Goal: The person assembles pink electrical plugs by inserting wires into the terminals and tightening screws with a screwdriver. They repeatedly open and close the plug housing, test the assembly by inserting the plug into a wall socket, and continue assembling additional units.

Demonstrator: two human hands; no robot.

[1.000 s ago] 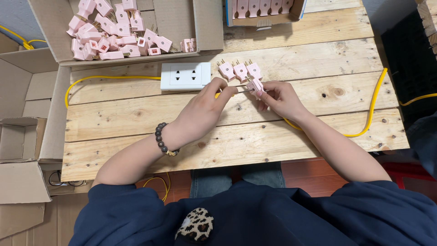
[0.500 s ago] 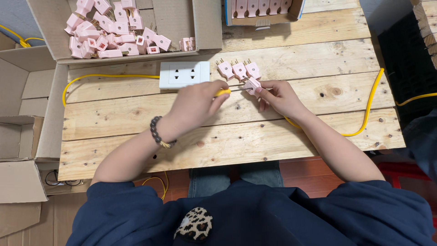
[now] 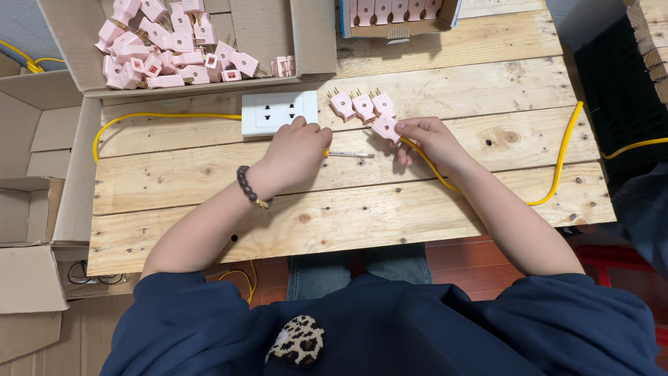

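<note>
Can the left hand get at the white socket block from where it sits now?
Probably yes. The left hand, gripping a screwdriver, sits right at the near edge of the white socket block; nothing lies between them.

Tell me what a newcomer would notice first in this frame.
Two hands at mid-table: the right hand holds a pink plug on a yellow cable, the left hand a screwdriver. Three more plugs lie just behind, beside a white socket. A box of pink plugs sits at the far left.
</note>
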